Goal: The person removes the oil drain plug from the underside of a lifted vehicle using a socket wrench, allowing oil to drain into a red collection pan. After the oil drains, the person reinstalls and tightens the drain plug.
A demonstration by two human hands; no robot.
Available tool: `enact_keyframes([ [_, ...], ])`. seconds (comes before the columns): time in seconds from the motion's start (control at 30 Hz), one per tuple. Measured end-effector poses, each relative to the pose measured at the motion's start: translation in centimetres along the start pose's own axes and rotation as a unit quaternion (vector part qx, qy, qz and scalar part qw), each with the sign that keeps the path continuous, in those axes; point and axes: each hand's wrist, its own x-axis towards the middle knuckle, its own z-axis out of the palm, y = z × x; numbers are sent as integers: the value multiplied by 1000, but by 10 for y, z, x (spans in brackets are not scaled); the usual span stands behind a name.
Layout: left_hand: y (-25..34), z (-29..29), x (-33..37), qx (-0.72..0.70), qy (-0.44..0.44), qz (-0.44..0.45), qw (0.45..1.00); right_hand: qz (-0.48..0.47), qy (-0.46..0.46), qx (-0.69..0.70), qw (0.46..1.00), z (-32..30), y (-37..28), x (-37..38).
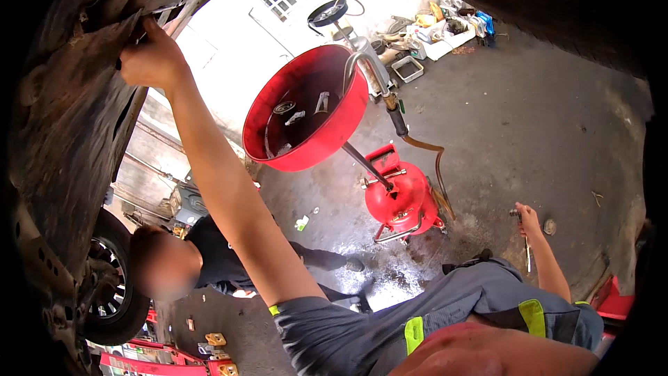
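At the upper left my left hand (156, 59) reaches up to the underside of a raised car. Its fingers are closed round the edge of a dark, dirty underbody panel (83, 108); the fingertips are partly hidden. Low at the right side, my right hand (530, 221) is closed round a ratchet (528, 256), whose shiny shaft points downward from the fist and whose head shows above it. Between my arms stands a red oil drain pan (306, 157) on a pole, with dark liquid and several pale scraps in it.
The pan's pole rises from a red tank (400, 198) with a brown hose (442, 167). Another person (223, 254) in dark clothes is at the lower left, near a wheel (108, 275) and red lift arms (153, 362). Bottles and parts (438, 28) pile by the wall. The floor (410, 264) looks wet.
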Motion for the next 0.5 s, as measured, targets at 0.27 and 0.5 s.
enact_keyframes([
  [0.27,-17,7,11,-117,66,78,988,-7,-12,-7,1000,5,-3,1],
  [0.5,-32,24,5,-127,27,109,985,-16,-10,3,1000,2,-6,7],
])
